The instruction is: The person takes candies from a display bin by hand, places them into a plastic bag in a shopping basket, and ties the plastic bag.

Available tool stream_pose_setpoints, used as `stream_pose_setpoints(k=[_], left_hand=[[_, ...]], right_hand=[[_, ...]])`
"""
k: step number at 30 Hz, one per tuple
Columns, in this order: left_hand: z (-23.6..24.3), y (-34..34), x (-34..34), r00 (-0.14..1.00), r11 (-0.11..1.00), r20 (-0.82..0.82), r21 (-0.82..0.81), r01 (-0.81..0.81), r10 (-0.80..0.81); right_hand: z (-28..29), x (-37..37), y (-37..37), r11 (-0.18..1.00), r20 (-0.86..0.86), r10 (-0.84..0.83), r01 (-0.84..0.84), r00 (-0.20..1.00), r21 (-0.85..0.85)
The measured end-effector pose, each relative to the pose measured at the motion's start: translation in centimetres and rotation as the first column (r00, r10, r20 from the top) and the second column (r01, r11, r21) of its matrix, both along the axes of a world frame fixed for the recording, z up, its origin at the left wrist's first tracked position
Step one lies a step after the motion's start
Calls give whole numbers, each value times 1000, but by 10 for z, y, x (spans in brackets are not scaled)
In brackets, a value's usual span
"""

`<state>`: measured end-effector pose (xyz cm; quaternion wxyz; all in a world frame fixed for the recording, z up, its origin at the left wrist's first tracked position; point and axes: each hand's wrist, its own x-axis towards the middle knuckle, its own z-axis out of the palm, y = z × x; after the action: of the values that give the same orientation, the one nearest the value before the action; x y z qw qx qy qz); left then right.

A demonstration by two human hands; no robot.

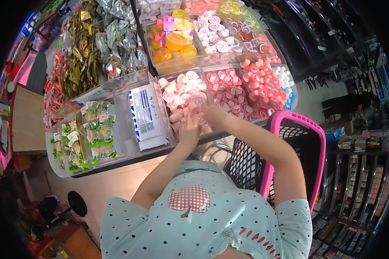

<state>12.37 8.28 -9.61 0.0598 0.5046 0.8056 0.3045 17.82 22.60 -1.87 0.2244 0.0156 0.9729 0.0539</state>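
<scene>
Both my hands are inside a clear compartment of pale pink jelly cups (183, 90), at the near edge of the display. My left hand (189, 129) lies over the nearest cups with its fingers stretched out and touching them. Just to its right, my right hand (214, 115) has its fingers curled in at the compartment's right side. What those fingers hold, if anything, is hidden. Darker red-pink jelly cups (229, 88) fill the compartment to the right. To the left, a white package with blue stripes (145, 114) lies in its own compartment.
A black basket with a pink rim (270, 172) stands close by my right arm. Green snack packets (98, 129) lie at the near left. Gold-wrapped packets (80, 56) and yellow jelly cups (177, 42) are farther back. Shelves (354, 190) line the right side.
</scene>
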Motion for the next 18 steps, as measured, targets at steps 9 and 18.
stream_pose_setpoints(k=[9, 18], left_hand=[[-33, 1, 8, 977, 953, -169, -250, -172, 132], [-2, -8, 13, 967, 996, -246, -45, -83, 69]], right_hand=[[-99, 13, 9, 984, -378, 94, -29, 921, 174], [-5, 16, 8, 981, -110, -146, 129, 983, -147]])
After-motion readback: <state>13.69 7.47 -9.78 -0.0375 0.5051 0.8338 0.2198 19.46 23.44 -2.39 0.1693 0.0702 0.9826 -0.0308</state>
